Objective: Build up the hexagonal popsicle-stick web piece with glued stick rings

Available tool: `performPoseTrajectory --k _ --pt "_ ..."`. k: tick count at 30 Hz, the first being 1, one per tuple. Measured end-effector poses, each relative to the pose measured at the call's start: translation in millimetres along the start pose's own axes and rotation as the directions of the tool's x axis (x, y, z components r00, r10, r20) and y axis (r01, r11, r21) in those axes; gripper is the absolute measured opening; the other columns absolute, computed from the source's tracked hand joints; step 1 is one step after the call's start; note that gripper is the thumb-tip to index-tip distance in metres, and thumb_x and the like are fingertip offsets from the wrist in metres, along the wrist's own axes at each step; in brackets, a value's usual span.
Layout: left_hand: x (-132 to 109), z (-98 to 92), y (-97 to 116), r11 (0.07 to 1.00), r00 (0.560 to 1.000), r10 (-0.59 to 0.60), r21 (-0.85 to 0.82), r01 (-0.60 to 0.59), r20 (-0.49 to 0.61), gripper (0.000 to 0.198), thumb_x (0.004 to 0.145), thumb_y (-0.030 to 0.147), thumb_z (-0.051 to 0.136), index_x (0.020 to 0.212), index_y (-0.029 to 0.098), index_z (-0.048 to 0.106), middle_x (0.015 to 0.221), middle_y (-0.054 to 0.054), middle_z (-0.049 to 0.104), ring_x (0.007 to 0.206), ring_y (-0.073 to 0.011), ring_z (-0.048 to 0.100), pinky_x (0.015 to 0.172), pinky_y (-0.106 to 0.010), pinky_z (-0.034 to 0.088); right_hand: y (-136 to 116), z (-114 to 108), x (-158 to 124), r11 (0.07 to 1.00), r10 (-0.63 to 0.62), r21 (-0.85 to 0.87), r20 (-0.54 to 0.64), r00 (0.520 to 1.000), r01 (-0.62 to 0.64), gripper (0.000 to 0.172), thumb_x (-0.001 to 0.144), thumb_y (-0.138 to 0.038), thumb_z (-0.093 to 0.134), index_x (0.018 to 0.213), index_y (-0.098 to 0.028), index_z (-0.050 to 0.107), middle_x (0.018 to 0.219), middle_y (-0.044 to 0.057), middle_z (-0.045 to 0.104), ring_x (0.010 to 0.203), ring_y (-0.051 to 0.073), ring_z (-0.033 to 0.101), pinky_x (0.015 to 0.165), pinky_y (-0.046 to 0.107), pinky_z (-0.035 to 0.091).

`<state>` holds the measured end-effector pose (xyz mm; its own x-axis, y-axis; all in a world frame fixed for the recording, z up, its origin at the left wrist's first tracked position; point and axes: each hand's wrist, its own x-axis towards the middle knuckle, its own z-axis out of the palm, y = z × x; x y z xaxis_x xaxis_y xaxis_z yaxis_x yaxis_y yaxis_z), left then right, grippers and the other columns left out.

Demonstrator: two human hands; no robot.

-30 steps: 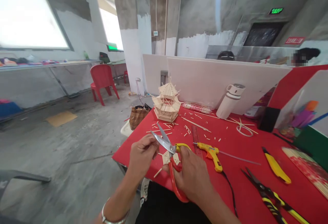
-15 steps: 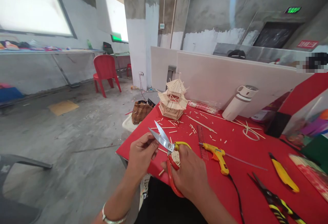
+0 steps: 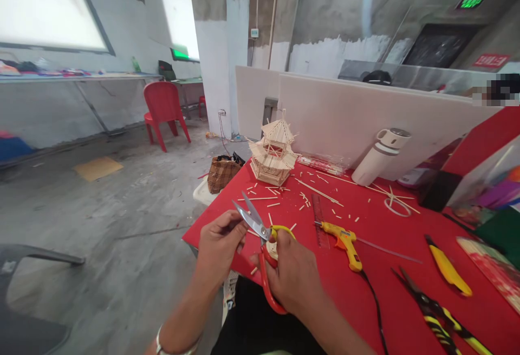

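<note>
My right hand (image 3: 292, 276) is wrapped round the red and yellow handles of a pair of scissors (image 3: 260, 236), whose silver blades stand apart and point up and left. Close against the blades, my left hand (image 3: 217, 244) pinches something too small to make out. Both hands hover over the near left corner of the red table (image 3: 365, 290). A small flat piece made of sticks (image 3: 273, 248) lies just under the scissors. A wooden stick pavilion model (image 3: 273, 152) stands at the table's far left edge.
A yellow glue gun (image 3: 343, 238) and a ruler (image 3: 318, 219) lie to the right of my hands, with a yellow cutter (image 3: 447, 268), pliers (image 3: 434, 309), a white flask (image 3: 379, 154) and scattered stick bits. White partition boards (image 3: 337, 119) back the table. A checked bag (image 3: 221, 173) sits by the table's left side.
The view has shifted a little; my hands and the scissors sit slightly lower and nearer the table corner. The blades stay apart and the grips are the same.
</note>
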<state>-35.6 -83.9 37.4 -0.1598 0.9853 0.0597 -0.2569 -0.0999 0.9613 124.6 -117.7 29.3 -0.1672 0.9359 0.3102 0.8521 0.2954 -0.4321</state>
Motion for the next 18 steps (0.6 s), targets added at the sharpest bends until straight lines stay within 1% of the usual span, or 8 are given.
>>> performPoseTrajectory --k 3,6,9,12,15,18 --pt "-7 -8.2 5 1.0 1.0 -0.024 0.016 0.024 -0.007 0.021 0.07 0.031 0.078 0.081 0.014 0.071 0.051 0.005 0.053 0.043 -0.0051 0.044 0.039 -0.015 0.037 -5 6 -1 0.998 -0.016 0.069 0.035 0.999 0.014 0.029 0.089 -0.045 0.055 0.101 -0.02 0.049 0.09 0.007 0.067 0.083 0.024 0.065 0.064 0.03 0.038" --pt "-13 -17.1 6 0.998 0.998 -0.002 0.064 0.005 -0.055 0.019 0.071 0.03 0.078 0.079 0.015 0.071 0.055 0.004 0.053 0.044 -0.0052 0.044 0.039 -0.016 0.037 -12 9 -1 0.992 -0.003 0.123 0.082 0.997 -0.007 0.032 0.086 -0.048 0.06 0.1 -0.02 0.051 0.091 0.006 0.066 0.084 0.024 0.064 0.065 0.03 0.037" --pt "-13 -22.9 3 0.996 0.995 0.034 0.087 -0.027 -0.091 0.017 0.07 0.03 0.077 0.075 0.015 0.071 0.061 0.004 0.054 0.047 -0.0053 0.045 0.039 -0.016 0.038 -18 9 2 0.989 0.027 0.143 0.138 0.99 -0.047 0.033 0.086 -0.05 0.059 0.099 -0.02 0.051 0.092 0.006 0.065 0.083 0.023 0.063 0.065 0.029 0.036" --pt "-12 -25.2 -2 0.995 0.994 0.058 0.087 -0.049 -0.098 0.017 0.072 0.03 0.077 0.072 0.015 0.07 0.067 0.003 0.057 0.049 -0.0051 0.046 0.041 -0.016 0.04 -21 8 3 0.985 0.043 0.156 0.174 0.984 -0.071 0.032 0.087 -0.051 0.056 0.096 -0.021 0.051 0.09 0.005 0.065 0.081 0.022 0.063 0.064 0.029 0.035" --pt "-15 -26.0 -7 0.996 0.992 0.054 0.079 -0.045 -0.111 0.016 0.072 0.03 0.077 0.074 0.015 0.07 0.071 0.002 0.058 0.049 -0.0053 0.047 0.04 -0.016 0.04 -22 12 0 0.98 0.054 0.179 0.195 0.979 -0.089 0.029 0.089 -0.049 0.054 0.094 -0.022 0.049 0.087 0.003 0.065 0.078 0.021 0.062 0.062 0.028 0.034" --pt "-24 -27.9 -11 0.998 0.988 0.049 0.053 -0.042 -0.143 0.016 0.07 0.029 0.078 0.073 0.015 0.071 0.072 0.002 0.058 0.047 -0.0047 0.047 0.038 -0.017 0.038 -21 17 -8 0.976 0.046 0.196 0.219 0.975 -0.09 0.026 0.089 -0.047 0.054 0.093 -0.022 0.047 0.084 0.002 0.065 0.074 0.02 0.062 0.062 0.028 0.034"
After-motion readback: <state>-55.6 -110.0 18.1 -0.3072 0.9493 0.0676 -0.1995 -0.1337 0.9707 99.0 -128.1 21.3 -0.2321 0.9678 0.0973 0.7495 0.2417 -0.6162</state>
